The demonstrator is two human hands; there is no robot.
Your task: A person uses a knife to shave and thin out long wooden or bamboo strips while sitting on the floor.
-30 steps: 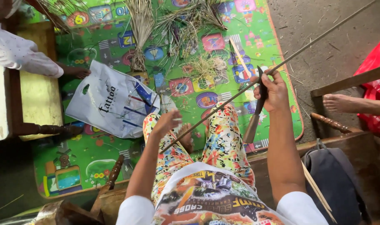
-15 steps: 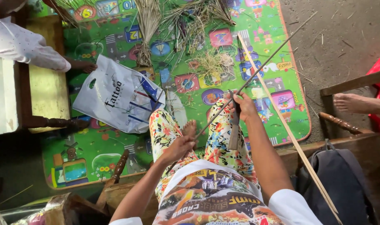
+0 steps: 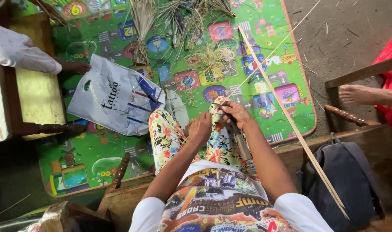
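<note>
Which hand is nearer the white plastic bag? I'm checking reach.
Left. The left hand sits over the knee just right of the white plastic bag; the right hand is farther right.

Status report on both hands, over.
Right hand grips knife and thin stick. Left hand on the stick over the knee. Nothing blocking.

Thin pale reed strip [image 3: 264, 58] pinched over the knees, slanting toward 1 o'clock; dark knife [image 3: 239, 136] gripped, pointing to 5 o'clock.
</note>
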